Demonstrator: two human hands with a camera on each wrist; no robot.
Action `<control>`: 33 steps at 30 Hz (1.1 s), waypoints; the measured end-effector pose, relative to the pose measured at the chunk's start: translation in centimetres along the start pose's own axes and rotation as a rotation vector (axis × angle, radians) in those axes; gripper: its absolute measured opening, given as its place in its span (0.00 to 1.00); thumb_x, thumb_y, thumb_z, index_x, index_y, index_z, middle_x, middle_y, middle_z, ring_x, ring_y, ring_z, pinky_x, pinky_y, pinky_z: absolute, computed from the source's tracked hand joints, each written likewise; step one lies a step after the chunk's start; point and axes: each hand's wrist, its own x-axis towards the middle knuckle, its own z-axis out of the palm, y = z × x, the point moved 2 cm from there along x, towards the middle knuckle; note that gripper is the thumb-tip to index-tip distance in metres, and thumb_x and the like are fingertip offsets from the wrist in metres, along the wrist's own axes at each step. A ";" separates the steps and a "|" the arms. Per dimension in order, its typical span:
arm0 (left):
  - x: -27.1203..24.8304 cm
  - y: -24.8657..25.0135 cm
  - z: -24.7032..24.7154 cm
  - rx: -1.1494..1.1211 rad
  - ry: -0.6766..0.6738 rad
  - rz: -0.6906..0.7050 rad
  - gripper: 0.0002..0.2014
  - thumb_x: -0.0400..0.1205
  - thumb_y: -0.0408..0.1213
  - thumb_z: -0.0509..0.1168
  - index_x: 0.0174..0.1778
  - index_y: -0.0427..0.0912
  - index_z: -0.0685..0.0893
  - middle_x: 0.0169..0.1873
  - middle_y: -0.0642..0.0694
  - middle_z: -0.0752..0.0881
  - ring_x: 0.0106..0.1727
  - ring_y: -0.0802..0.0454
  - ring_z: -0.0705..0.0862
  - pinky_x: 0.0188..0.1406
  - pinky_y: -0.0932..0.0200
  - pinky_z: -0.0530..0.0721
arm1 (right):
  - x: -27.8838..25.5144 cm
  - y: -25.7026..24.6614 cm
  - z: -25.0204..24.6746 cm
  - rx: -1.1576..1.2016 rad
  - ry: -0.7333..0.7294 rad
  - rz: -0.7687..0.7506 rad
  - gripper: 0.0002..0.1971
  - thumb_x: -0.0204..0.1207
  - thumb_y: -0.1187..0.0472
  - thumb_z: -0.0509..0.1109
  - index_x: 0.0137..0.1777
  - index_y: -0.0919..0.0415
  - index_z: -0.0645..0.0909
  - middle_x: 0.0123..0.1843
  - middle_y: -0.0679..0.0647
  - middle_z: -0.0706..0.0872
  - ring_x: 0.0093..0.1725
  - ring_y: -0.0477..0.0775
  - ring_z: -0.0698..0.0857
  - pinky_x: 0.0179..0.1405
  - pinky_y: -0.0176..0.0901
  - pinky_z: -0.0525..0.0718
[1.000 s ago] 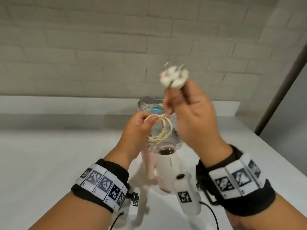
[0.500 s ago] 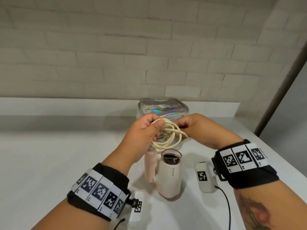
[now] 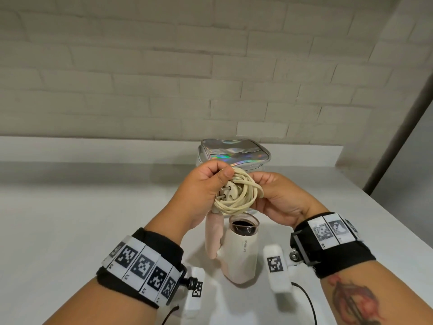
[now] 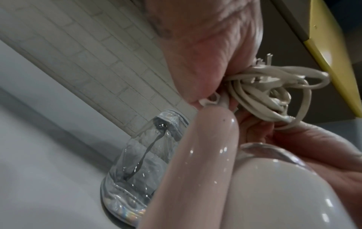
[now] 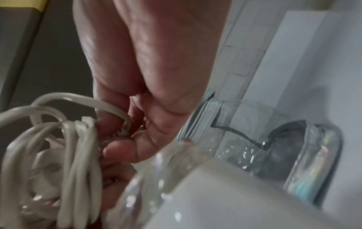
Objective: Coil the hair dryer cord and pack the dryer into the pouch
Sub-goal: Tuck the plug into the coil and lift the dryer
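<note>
Head view: we are gripping the coiled cord in our left hand, our right hand cupping its far side, just above the hair dryer; the pouch is sitting behind the dryer.
Left wrist: our fingers are pinching the cord above the dryer's handle.
Right wrist: our curled fingers are holding loops beside the plug.

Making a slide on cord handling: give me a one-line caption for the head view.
Both hands, left hand and right hand, hold the coiled cord above the hair dryer, pouch behind.
</note>
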 end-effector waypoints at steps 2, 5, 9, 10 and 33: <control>0.0 0.0 -0.1 -0.031 -0.003 0.004 0.05 0.71 0.42 0.68 0.38 0.45 0.84 0.30 0.51 0.88 0.30 0.56 0.85 0.31 0.63 0.84 | -0.1 0.2 0.4 0.054 -0.003 0.004 0.12 0.73 0.74 0.65 0.56 0.73 0.83 0.43 0.61 0.91 0.41 0.56 0.90 0.46 0.48 0.91; 0.0 -0.2 0.4 -0.037 0.042 0.005 0.03 0.78 0.34 0.67 0.38 0.44 0.82 0.30 0.52 0.87 0.30 0.58 0.84 0.28 0.65 0.82 | -0.3 0.2 1.7 0.064 -0.033 0.009 0.12 0.75 0.74 0.64 0.55 0.66 0.84 0.43 0.61 0.90 0.41 0.58 0.88 0.45 0.52 0.89; 0.1 -0.4 0.4 0.002 0.211 0.038 0.07 0.80 0.28 0.65 0.39 0.44 0.83 0.31 0.52 0.87 0.30 0.58 0.85 0.30 0.64 0.84 | -0.3 -1.1 3.5 -0.029 0.080 -0.040 0.11 0.79 0.70 0.62 0.58 0.61 0.80 0.40 0.57 0.89 0.36 0.53 0.87 0.37 0.45 0.89; 0.2 -0.4 0.2 0.019 0.248 0.045 0.06 0.80 0.30 0.67 0.40 0.45 0.83 0.33 0.50 0.87 0.31 0.57 0.85 0.32 0.62 0.84 | -0.4 -1.6 3.5 -0.042 0.174 -0.068 0.13 0.79 0.71 0.60 0.61 0.59 0.76 0.39 0.56 0.89 0.34 0.52 0.87 0.35 0.44 0.88; 0.5 0.0 -1.7 0.148 0.450 0.140 0.08 0.76 0.36 0.73 0.46 0.51 0.81 0.34 0.48 0.78 0.24 0.58 0.75 0.25 0.60 0.75 | -2.8 -8.1 6.2 -0.926 0.408 -0.872 0.09 0.71 0.58 0.73 0.52 0.51 0.83 0.45 0.46 0.78 0.42 0.40 0.80 0.48 0.37 0.82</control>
